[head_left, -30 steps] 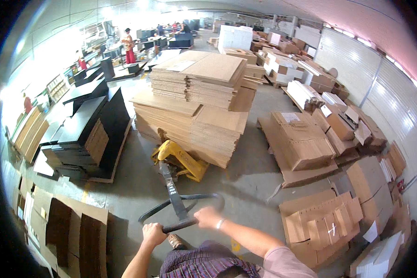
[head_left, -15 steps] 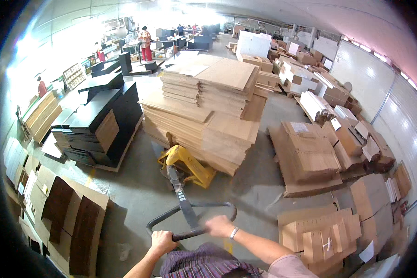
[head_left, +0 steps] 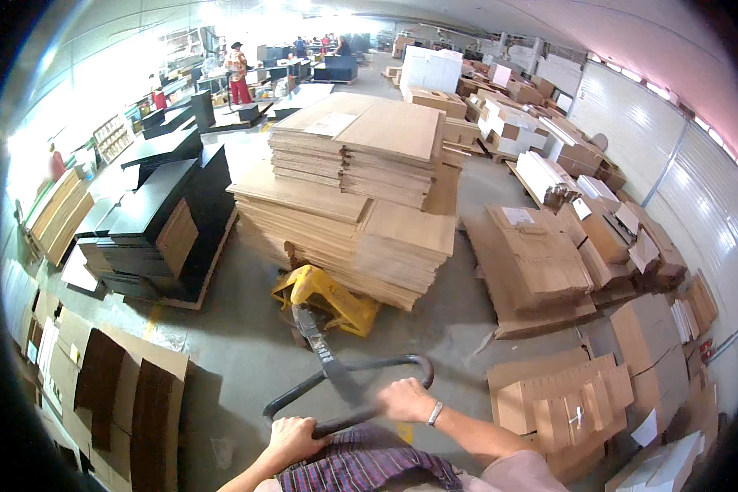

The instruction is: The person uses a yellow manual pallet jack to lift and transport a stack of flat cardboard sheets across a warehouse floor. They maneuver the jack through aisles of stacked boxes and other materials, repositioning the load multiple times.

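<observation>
A yellow pallet jack (head_left: 340,303) stands in front of me, its dark loop handle (head_left: 291,396) close to my body. My left hand (head_left: 294,440) is wrapped round the near left part of the loop. Closed on its near right part is my right hand (head_left: 405,401), with a silver bracelet at the wrist. Beyond the jack's yellow body rises a tall load of flat brown cardboard sheets (head_left: 303,209), stacked in layers with some edges uneven. The jack's forks are hidden under that load.
Black panels (head_left: 152,205) stand stacked on a pallet to the left. Cardboard packs (head_left: 541,262) line the right side, with more cartons (head_left: 562,410) nearer me. Folded cardboard (head_left: 152,410) lies at near left. A person in red trousers (head_left: 238,74) stands far off. Grey floor (head_left: 443,344) shows between the stacks.
The handle loop sits slightly lower and tilts more, its right end higher. Both hands have shifted with it, the right one to the right. The surroundings have slid a little leftward in view.
</observation>
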The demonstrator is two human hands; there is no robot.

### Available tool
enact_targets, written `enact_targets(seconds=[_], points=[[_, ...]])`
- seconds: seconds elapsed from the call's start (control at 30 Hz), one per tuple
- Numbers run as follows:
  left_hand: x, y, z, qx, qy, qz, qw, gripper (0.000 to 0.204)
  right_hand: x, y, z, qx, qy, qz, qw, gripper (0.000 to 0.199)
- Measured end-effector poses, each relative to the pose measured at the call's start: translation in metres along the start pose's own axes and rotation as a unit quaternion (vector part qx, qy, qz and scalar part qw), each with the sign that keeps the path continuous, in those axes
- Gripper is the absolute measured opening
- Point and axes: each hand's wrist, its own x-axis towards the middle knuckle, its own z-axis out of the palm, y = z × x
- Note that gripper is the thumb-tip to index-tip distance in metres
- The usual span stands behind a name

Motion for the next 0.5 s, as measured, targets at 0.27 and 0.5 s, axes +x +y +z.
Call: enact_targets(seconds=[0.27,0.5], points=[[0.017,-0.012,-0.072,-0.037,0.106,0.015,0.994,0.042,0.041,0.009,-0.069,0.014,0.047,-0.006,0.999,0.015],[0.066,-0.05,-0.117,-0.005,0.321,0.052,0.946,0.023,0.093,0.04,-0.126,-0.016,0.266,-0.037,0.963,0.02]])
